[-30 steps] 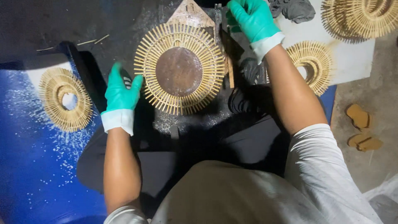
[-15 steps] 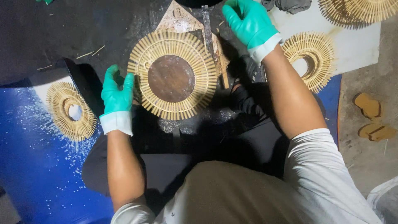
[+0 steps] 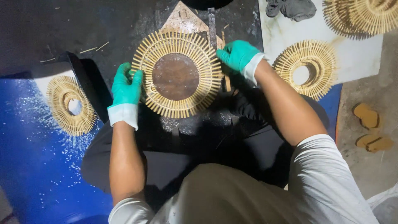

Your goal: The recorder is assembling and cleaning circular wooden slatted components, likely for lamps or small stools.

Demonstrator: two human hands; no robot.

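A round sunburst frame of thin bamboo sticks (image 3: 177,79), with a dark brown disc at its centre, was seen lying flat on a dark, dust-speckled bench (image 3: 62,33) directly in front of the person. It was held between the two gloved hands, one at each side. The left hand (image 3: 126,87), in a green glove, was pressed against the left edge of the frame with its fingers curled over the stick tips, and the right hand (image 3: 238,56) was closed lightly on the upper right edge in the same way. The grip at opposite sides appeared to be meant to keep the ring steady and level on the surface, though how tightly the sticks were pinched could not be told. A pale triangular board (image 3: 184,18) and a narrow dark strip were partly covered by the frame's far edge. Three similar stick rings had been laid aside, seemingly to keep the working spot free: one with an open centre (image 3: 70,105) on a blue sheet to the left, another (image 3: 309,68) on a white sheet (image 3: 356,58) to the right, and a third (image 3: 360,16) at the top right corner. A crumpled grey cloth (image 3: 292,8) was lying on the white sheet, and a pair of tan sandals (image 3: 369,128) stood on the floor at the right.
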